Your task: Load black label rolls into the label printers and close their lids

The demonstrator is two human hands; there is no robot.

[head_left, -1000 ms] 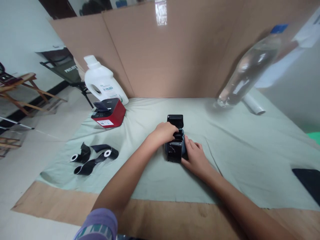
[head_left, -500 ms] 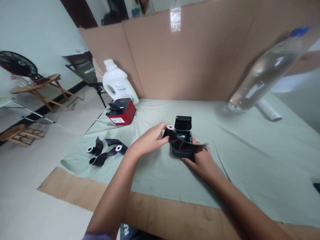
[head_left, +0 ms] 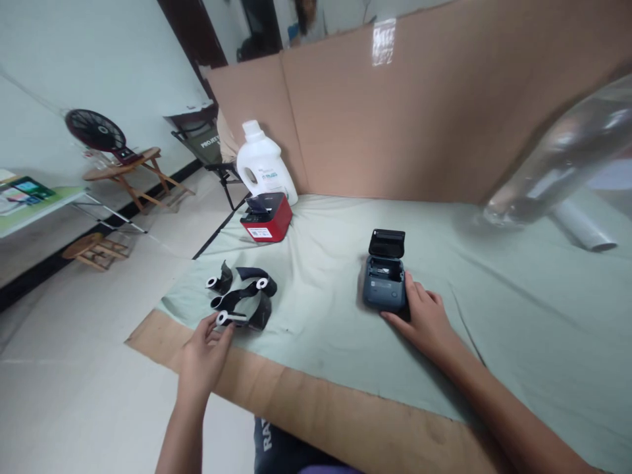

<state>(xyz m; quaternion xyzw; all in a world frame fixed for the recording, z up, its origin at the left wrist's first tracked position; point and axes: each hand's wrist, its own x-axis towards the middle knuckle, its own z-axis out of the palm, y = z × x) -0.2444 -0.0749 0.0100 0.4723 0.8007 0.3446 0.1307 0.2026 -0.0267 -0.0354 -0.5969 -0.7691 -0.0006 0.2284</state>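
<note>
At the left front of the cloth, my left hand [head_left: 208, 352] has its fingers closed around the white core of a roll of black ribbon [head_left: 257, 315], whose loose strip curls out to the right. Other rolls of black ribbon [head_left: 220, 282] lie just beyond it, partly unwound. My right hand [head_left: 425, 315] grips the right side and front corner of a small dark label printer [head_left: 384, 296], thumb along its front edge. The printer stands on the cloth with its lid [head_left: 387, 243] raised and its inner compartment showing.
A red and black box-shaped device [head_left: 277, 218] and a white jug [head_left: 266, 161] stand at the back left. A large clear bottle [head_left: 557, 155] leans at the right beside a grey tube [head_left: 585, 225]. A cardboard panel [head_left: 370, 131] closes off the back of the cloth-covered table [head_left: 326, 342].
My left hand has carried the black ribbon roll from over the printer leftward to the other rolls. My right hand stays on the printer. The view has shifted left.
</note>
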